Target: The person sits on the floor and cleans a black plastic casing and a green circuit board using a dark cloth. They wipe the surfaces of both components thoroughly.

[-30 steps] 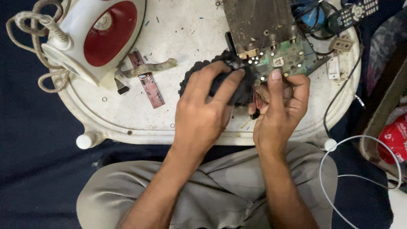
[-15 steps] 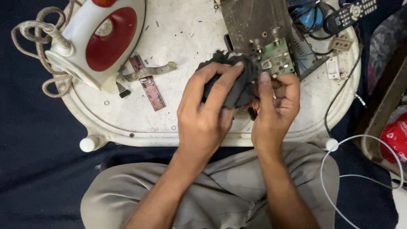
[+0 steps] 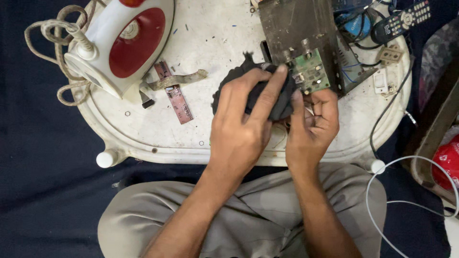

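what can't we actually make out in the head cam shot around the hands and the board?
- Dark cloth: mostly under the left hand; full shape hidden.
- Green circuit board: parts too small to tell; its lower edge is behind the right hand.
- Metal chassis: cut off by the top edge.
- Iron: tip cut off at top.

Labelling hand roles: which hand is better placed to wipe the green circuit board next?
Left, probably. The left hand already grips the crumpled black cloth, fingertips beside the small green circuit board. The right hand sits under the board's edge, seemingly steadying it.
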